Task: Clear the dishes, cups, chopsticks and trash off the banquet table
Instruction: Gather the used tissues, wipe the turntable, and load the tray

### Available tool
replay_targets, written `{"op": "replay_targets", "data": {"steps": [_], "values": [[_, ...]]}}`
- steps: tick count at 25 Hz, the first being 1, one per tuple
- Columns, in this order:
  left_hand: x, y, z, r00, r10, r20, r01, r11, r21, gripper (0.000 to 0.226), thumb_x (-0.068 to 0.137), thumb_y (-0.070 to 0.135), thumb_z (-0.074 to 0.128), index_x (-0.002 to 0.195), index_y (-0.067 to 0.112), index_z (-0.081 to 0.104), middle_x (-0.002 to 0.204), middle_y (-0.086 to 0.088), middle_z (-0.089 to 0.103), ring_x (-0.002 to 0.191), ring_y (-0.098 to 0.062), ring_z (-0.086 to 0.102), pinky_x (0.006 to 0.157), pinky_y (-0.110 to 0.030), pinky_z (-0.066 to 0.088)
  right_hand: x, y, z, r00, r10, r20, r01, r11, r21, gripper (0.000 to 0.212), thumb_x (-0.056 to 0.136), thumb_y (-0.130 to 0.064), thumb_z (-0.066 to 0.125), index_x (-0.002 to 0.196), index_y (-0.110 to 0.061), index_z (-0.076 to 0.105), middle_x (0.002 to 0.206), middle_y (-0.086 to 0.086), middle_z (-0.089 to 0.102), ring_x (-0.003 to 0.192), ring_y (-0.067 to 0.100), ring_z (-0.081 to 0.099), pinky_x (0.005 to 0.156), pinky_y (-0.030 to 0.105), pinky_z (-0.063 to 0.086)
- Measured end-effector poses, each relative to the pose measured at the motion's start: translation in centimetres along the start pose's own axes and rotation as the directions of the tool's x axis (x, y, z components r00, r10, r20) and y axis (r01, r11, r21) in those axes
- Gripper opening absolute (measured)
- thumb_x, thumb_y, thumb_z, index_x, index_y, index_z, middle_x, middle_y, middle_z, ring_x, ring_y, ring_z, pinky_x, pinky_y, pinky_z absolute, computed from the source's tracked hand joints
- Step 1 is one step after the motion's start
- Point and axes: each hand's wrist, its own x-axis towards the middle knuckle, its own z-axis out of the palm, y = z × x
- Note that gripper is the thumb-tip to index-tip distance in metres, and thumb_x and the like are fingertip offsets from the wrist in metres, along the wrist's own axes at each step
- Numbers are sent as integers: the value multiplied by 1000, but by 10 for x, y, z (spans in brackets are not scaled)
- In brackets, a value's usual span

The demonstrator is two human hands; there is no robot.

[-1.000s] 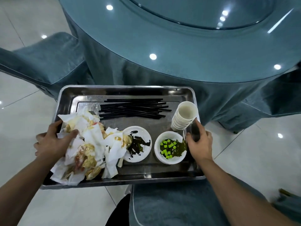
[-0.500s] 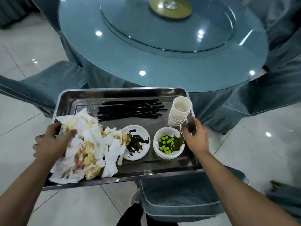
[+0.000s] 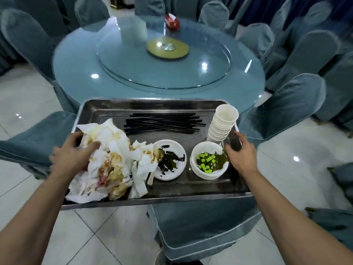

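1. I carry the steel tray (image 3: 152,108) in front of me, clear of the round glass worktop (image 3: 76,73), over the floor and a covered chair (image 3: 200,222). My left hand (image 3: 72,155) holds the left rim with the thumb lying over the soiled napkins (image 3: 107,161). My right hand (image 3: 240,152) curls round the right rim just beside the stack of paper cups (image 3: 222,123).
2. I judge the tray stiff, smooth and fairly heavy with its load, so both short rims are the right places for my grip.
3. The cup stack leans right and looks light, so it would topple first. My right hand stands near enough to steady it.
4. The black chopsticks (image 3: 162,123) lie loose along the far side and would likely roll or slide on bare metal if I tilt.
5. The bowl with green cubes (image 3: 209,161) and the plate with dark scraps (image 3: 170,159) sit flat, and I judge they could skid.
6. The napkins are soft and light, and my thumb pins them.
7. A red tissue box (image 3: 172,22) stands on the worktop's far side.
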Motion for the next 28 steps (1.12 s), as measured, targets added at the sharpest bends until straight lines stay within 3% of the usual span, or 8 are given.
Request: {"op": "replay_targets", "data": {"steps": [4, 10, 18, 22, 28], "values": [[8, 47, 9, 993, 100, 66, -96, 993, -66, 80, 63, 85, 60, 134, 49, 45, 145, -15, 50, 134, -45, 39, 112, -62, 32, -3, 2, -51, 995, 11, -103, -10, 1000, 12, 69, 87, -44, 72, 150, -34, 44, 143, 12, 57, 133, 35, 51, 111, 55, 43], [-7, 129, 38, 973, 193, 124, -176, 975, -138, 83, 56, 82, 64, 131, 49, 47, 143, -15, 52, 133, -43, 43, 112, -60, 34, -11, 41, -118, 974, 79, -212, -77, 997, 20, 65, 87, -47, 70, 147, -35, 46, 139, 12, 61, 130, 35, 53, 111, 53, 43], [-71, 232, 93, 889, 405, 212, -355, 904, -239, 77, 59, 69, 70, 129, 41, 55, 134, 4, 63, 125, -31, 55, 104, -56, 46, -37, 122, -208, 921, 198, -335, -177, 980, 92, 65, 79, -58, 67, 137, -38, 50, 124, 7, 70, 116, 32, 64, 101, 51, 51], [-114, 279, 132, 851, 486, 199, -432, 864, -260, 65, 75, 53, 78, 133, 33, 58, 137, -1, 62, 125, -29, 55, 102, -47, 47, -48, 166, -259, 887, 226, -404, -206, 974, 92, 62, 80, -58, 67, 136, -37, 53, 124, 7, 70, 117, 33, 63, 102, 52, 50], [-191, 337, 199, 802, 545, 247, -487, 834, -260, 63, 76, 55, 78, 132, 33, 57, 137, -4, 60, 124, -31, 54, 102, -50, 48, -59, 246, -342, 850, 257, -460, -257, 964, 64, 60, 83, -60, 67, 137, -37, 53, 130, 11, 67, 121, 37, 61, 105, 52, 48]]}}
